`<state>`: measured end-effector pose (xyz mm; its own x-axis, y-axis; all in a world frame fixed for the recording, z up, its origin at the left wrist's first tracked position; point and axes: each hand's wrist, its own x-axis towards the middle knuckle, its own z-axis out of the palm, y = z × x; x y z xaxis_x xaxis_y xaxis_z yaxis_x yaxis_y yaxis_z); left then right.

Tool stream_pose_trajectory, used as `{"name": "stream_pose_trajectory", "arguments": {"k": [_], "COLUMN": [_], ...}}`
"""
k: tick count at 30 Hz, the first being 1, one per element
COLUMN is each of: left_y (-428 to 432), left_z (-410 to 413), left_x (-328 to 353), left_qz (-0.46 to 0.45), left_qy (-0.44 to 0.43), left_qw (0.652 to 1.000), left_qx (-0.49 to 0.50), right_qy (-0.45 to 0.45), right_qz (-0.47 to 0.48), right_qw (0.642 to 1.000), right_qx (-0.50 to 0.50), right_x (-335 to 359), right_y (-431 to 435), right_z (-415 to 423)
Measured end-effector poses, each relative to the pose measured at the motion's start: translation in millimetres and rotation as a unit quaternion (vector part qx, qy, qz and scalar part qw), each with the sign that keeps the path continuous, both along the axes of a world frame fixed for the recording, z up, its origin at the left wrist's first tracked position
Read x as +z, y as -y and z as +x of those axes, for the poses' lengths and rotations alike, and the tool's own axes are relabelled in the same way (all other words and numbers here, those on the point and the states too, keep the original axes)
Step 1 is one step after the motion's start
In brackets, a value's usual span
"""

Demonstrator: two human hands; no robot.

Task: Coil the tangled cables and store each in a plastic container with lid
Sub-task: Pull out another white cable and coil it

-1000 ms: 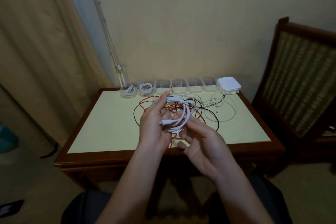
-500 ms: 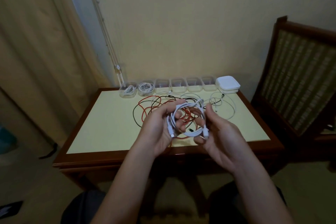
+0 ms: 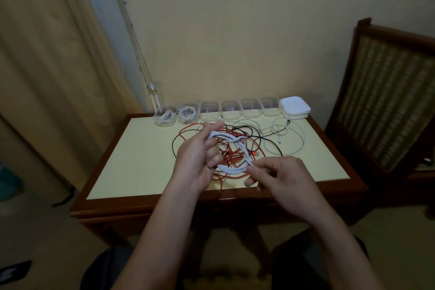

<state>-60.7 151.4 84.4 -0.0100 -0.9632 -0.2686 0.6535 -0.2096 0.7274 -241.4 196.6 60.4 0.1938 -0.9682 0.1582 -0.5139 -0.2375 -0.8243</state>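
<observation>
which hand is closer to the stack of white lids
Right. The right hand is in front of the stack of white lids; the left hand, also holding the white cable, is farther left.

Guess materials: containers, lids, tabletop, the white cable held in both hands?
Containers: clear plastic, apparently; contents show through the walls. Lids: white opaque plastic, smooth, probably. Tabletop: pale yellow matte inlay, laminate or paint, unclear; dark glossy wood frame. White cable: flexible rubbery jacket, bends in loops.
</observation>
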Motion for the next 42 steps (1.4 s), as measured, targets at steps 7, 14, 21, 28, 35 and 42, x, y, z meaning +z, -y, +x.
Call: {"name": "stream_pose_trajectory", "arguments": {"k": [7,14,21,28,35,42], "left_y": [5,-6,-15,-14,-17,-9], "left_z": [12,-3,-19,-29,-29,-24], "left_x": [-2,5,0,-10,-19,-20], "left_qz": [0.057,0.008,0.001,-0.056,-0.08,-0.074], "left_qy": [-0.047,-0.1,-0.176,-0.096,0.015,0.008], "left_qw": [0.997,0.993,0.983,0.994,0.996,0.997], "left_qx": [-0.012,-0.06,-0.053,0.016,0.044,0.033], "right_qy": [-0.049,0.033,0.04,0.362,0.434,0.554], "right_qz": [-0.04,-0.086,-0.155,0.054,0.103,0.213], "right_qw": [0.998,0.992,0.97,0.919,0.877,0.805], "right_qx": [0.008,-0.083,-0.185,-0.147,-0.18,0.012], "right_x": [0,-6,-19,-1,6,5], "right_y": [-5,1,-4,-11,-5,-6], "right_z": [-31,-28,-5,26,28,27]}}
